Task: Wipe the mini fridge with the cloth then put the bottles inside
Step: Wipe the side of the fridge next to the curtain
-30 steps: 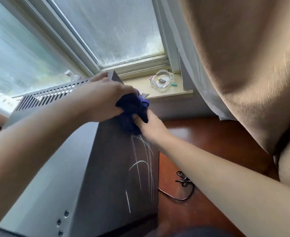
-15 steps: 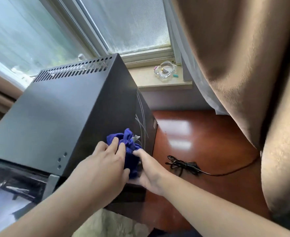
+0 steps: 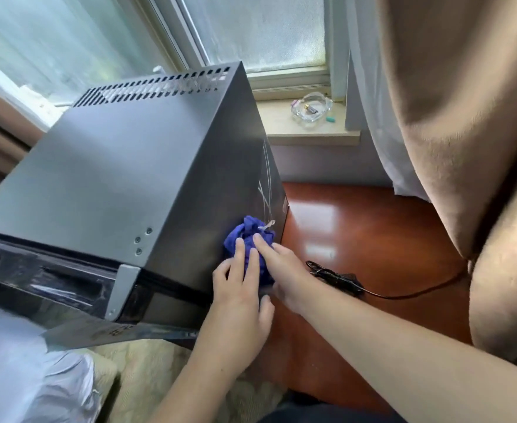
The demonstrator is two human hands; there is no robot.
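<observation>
The black mini fridge (image 3: 123,184) fills the left and middle of the view, its vented top facing me and its scratched right side turned toward the floor. A bunched blue cloth (image 3: 251,236) is pressed against the lower part of that right side. My left hand (image 3: 238,294) lies flat on the cloth with fingers spread. My right hand (image 3: 284,270) presses the cloth from the right, fingers extended over it. No bottles are in view.
A black power cord (image 3: 342,279) lies coiled on the red-brown wooden floor (image 3: 373,233) right of the fridge. A glass ashtray (image 3: 312,109) sits on the windowsill. Brown curtain (image 3: 464,117) hangs at right. Pale rug (image 3: 147,367) and white fabric (image 3: 22,377) lie at bottom left.
Both hands slid the cloth from the top rear corner of the fridge's right side down to its lower front part. Over the last half second they stayed there, fingers spreading flatter.
</observation>
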